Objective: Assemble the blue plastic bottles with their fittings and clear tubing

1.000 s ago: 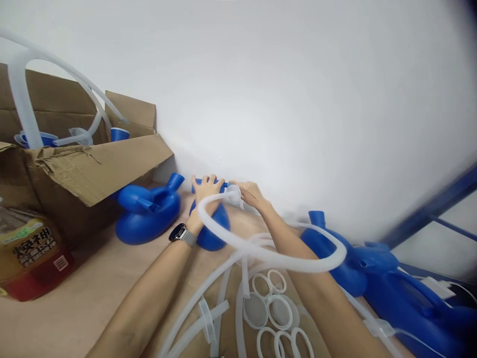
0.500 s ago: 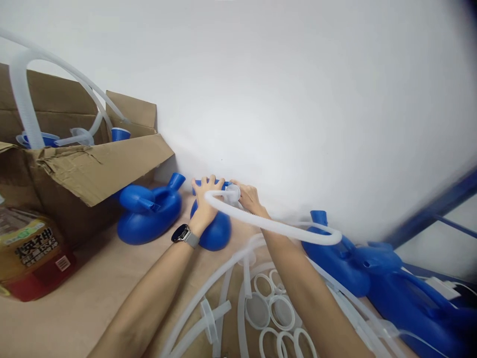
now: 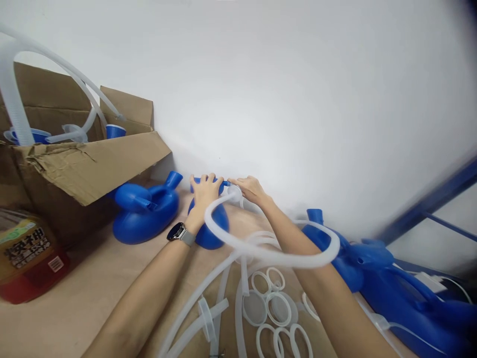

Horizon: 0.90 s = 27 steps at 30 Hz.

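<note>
A cardboard box (image 3: 112,161) is gaping at ten o'clock, a jug (image 3: 30,251) standing at eight. A blue rail (image 3: 428,204) is slanting at three.

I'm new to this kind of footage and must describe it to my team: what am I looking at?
There is no machine: these are a person's two bare hands, seen from a camera worn on their head, looking forward and down. The left hand, with a wristwatch above it, grips the top of a blue plastic bottle. The right hand appears to hold a clear cap on the end of a pale hose, which loops over the right forearm. Whether the cap is joined to the bottle is hard to tell.

On the tan surface are more blue bottles, an open cardboard box and a labelled container. Nearer the person are white rings and translucent discs.
</note>
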Each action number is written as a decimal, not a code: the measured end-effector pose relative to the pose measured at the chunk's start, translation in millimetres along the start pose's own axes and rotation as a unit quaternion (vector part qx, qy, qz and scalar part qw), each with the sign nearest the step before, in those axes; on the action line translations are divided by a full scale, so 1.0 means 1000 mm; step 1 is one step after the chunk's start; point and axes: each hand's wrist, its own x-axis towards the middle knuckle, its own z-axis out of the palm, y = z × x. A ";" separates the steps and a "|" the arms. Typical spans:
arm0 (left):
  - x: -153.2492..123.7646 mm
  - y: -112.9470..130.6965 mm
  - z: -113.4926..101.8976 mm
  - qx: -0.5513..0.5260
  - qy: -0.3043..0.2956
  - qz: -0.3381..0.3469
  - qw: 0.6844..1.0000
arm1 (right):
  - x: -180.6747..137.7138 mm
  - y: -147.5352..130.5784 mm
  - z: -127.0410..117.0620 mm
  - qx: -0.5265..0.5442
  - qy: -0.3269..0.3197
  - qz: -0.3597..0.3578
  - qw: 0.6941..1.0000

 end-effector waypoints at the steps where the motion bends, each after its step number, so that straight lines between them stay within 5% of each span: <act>1: 0.000 -0.001 0.001 -0.003 -0.001 -0.001 1.000 | 0.002 0.005 -0.004 -0.003 -0.003 -0.011 1.000; 5: 0.000 -0.002 0.003 -0.010 0.009 0.003 1.000 | 0.008 0.009 -0.010 -0.001 -0.002 -0.017 1.000; 16: -0.004 0.001 -0.003 0.017 -0.010 -0.043 0.999 | -0.017 -0.021 0.036 0.115 0.066 0.133 0.982; 23: -0.005 0.006 -0.019 0.057 -0.086 -0.019 0.995 | -0.016 -0.017 0.007 0.211 0.146 0.163 0.953; 27: -0.004 0.015 -0.022 0.051 -0.156 -0.050 0.985 | -0.007 0.014 -0.038 0.236 0.247 0.216 0.915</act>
